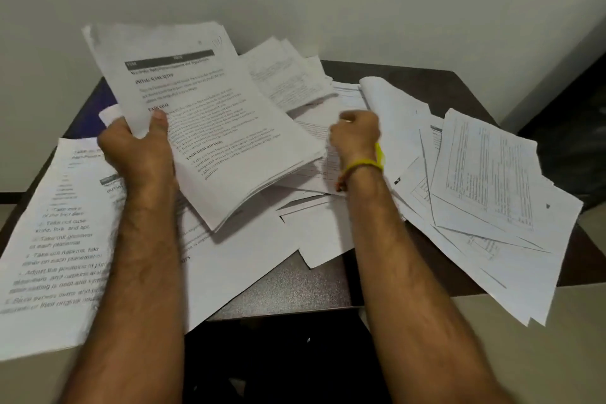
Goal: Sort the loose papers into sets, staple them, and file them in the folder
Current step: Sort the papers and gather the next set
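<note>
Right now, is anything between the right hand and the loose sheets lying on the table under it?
Nothing visible. The right hand hovers with fingers curled directly over the loose sheets mid-table, with no other object in between. The left hand holds the gathered stack raised off to the side; its lower corner overhangs nearby sheets but not that spot.

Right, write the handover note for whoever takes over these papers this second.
Left hand: grips a raised sheaf of printed pages, thumb on the top sheet.
Right hand: fingers curled over the middle of the loose papers; whether it holds a sheet cannot be told.
Papers lie scattered across the dark table.
Done: one sheaf gathered.
Left: sort the rest, staple, file. No stapler or folder in view.
</note>
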